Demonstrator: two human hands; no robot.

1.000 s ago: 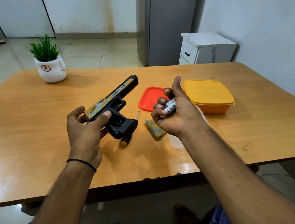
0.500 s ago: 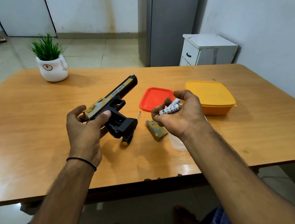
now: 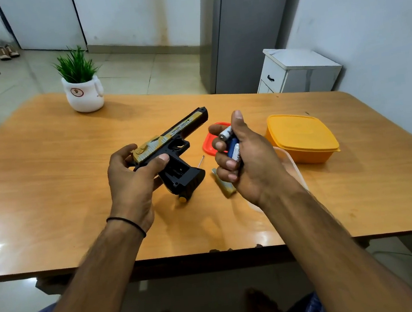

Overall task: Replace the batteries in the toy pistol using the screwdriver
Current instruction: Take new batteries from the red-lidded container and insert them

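Observation:
My left hand [image 3: 131,183] grips the black and gold toy pistol [image 3: 176,144] by the rear of its slide, barrel pointing up and right, the open black grip hanging down above the table. My right hand [image 3: 247,161] holds white and blue batteries [image 3: 232,143] in curled fingers, thumb pointing up, just right of the pistol. The screwdriver [image 3: 201,160] lies on the table under the pistol; only its thin metal tip and its yellow handle end [image 3: 182,199] show. The gold battery cover [image 3: 225,188] lies on the table below my right hand.
A red lid [image 3: 207,144] lies behind my right hand. An orange lidded container [image 3: 301,136] stands at the right, a clear plastic tub [image 3: 292,168] partly hidden behind my right wrist. A potted plant [image 3: 82,89] stands at the table's far left on the wooden table [image 3: 46,175].
My right hand has turned the batteries from lying across the fingers to nearly upright, with the thumb raised. The left hand and pistol have barely moved.

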